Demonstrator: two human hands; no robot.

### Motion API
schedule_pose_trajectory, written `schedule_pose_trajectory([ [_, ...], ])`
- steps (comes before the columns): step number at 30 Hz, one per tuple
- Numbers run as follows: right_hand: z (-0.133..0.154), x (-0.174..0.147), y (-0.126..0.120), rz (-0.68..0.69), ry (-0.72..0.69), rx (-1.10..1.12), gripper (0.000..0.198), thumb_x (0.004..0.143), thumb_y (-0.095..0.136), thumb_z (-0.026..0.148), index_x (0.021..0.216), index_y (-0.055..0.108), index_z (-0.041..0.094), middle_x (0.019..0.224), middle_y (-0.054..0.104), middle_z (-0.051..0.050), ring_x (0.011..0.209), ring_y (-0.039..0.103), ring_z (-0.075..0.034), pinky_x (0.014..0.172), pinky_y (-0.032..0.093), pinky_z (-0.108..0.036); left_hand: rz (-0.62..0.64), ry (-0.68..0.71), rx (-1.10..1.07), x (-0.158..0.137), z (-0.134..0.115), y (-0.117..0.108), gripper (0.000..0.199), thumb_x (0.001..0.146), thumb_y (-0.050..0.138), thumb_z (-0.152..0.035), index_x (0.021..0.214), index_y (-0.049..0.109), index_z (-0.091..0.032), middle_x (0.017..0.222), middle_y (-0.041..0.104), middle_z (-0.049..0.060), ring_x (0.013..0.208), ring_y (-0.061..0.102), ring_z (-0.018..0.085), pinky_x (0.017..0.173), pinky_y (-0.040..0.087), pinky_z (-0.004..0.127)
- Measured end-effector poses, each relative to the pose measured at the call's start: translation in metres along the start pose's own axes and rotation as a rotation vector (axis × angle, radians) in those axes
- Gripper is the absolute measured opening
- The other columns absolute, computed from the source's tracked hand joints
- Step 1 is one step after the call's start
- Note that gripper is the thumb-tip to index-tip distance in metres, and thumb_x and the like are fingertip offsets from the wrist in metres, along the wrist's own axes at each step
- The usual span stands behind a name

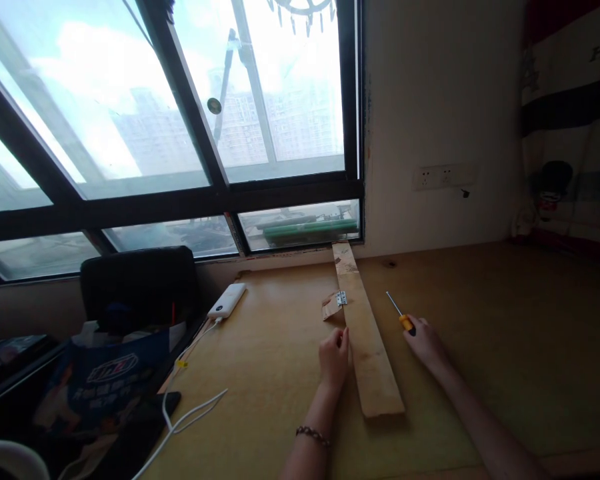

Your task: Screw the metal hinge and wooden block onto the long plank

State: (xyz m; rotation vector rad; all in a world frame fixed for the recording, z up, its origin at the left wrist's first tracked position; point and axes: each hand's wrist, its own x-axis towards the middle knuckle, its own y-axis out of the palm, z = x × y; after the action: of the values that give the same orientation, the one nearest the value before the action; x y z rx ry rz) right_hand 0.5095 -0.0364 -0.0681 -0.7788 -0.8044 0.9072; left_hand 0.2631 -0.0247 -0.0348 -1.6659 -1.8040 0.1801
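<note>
A long wooden board [369,347] lies on the table, running from near me toward the window. On its left edge sits a metal hinge [341,298], which joins it to a small piece of wood [331,307]. My left hand [334,357] is closed beside the board's left edge, below the hinge; whatever its fingers pinch is hidden or too small to make out. Right of the board, my right hand [424,339] grips a screwdriver [406,321] by its yellow and black handle. The screwdriver's shaft points away from me, apart from the board.
A white power bank [227,301] with a white cable [195,413] lies at the table's left edge. Beyond that edge stand a black chair [140,287] and a blue bag [113,383]. The window [285,193] and a wall socket [445,177] are behind the table [505,320].
</note>
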Motion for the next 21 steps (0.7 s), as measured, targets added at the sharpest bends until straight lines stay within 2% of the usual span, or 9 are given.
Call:
schedule_pose_trajectory([
  [14, -0.001, 0.005, -0.011, 0.059, 0.014, 0.024, 0.035, 0.074, 0.050, 0.025, 0.106, 0.059, 0.013, 0.091, 0.062, -0.011, 0.081, 0.057, -0.020, 0.063, 0.038, -0.024, 0.032, 0.053, 0.132, 0.002, 0.007, 0.002, 0.038, 0.086, 0.035, -0.042, 0.066, 0.056, -0.017, 0.059, 0.058, 0.003, 0.053, 0.051, 0.012, 0.053, 0.028, 0.023],
  [18, -0.003, 0.004, -0.010, 0.024, 0.000, 0.022, 0.032, 0.074, 0.051, 0.029, 0.102, 0.060, 0.014, 0.089, 0.062, -0.011, 0.079, 0.057, -0.020, 0.064, 0.039, -0.026, 0.058, 0.034, 0.039, 0.003, 0.010, 0.004, 0.036, 0.084, 0.038, -0.040, 0.068, 0.060, -0.017, 0.065, 0.062, 0.005, 0.060, 0.055, 0.014, 0.057, 0.033, 0.024],
  [21, -0.003, 0.002, -0.010, -0.100, -0.035, -0.030, 0.030, 0.074, 0.053, 0.031, 0.098, 0.060, 0.014, 0.090, 0.062, -0.013, 0.079, 0.057, -0.022, 0.071, 0.040, -0.031, 0.051, -0.084, -0.186, 0.007, 0.015, 0.008, 0.030, 0.081, 0.045, -0.039, 0.070, 0.062, -0.016, 0.067, 0.063, 0.006, 0.063, 0.057, 0.016, 0.058, 0.039, 0.025],
])
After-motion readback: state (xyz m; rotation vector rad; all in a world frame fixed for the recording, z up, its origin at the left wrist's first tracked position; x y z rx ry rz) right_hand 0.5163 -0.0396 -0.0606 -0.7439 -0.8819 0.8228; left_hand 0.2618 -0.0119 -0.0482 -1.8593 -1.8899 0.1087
